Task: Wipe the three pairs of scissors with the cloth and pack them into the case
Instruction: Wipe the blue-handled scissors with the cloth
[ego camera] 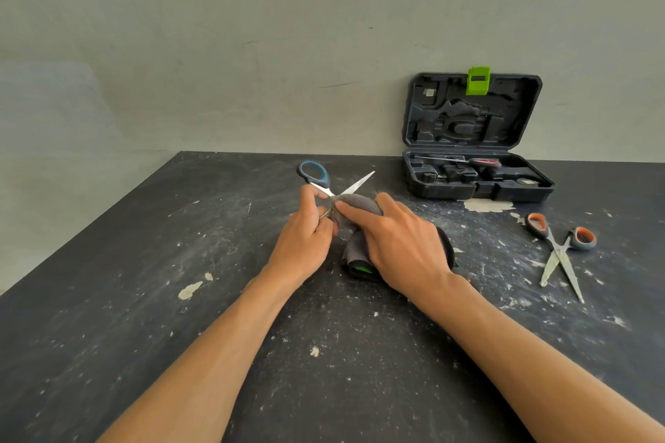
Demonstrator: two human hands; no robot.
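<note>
Forearms: both reach in from the near edge of the tabletop (108, 262).
Left hand (306, 234): grip pinched on the blue scissors (325, 187) by the lower handle, steadying them with blades spread so each can be wiped.
Right hand (399, 241): grip pressed round the cloth (360, 207), wrapped over one blade; the rest bunches beneath the palm.
Orange scissors (559, 248): well right of the grip, lying open, seemingly awaiting wiping.
Case (475, 173): beyond, right, lid open against the wall; a red-handled pair appears packed inside.
</note>
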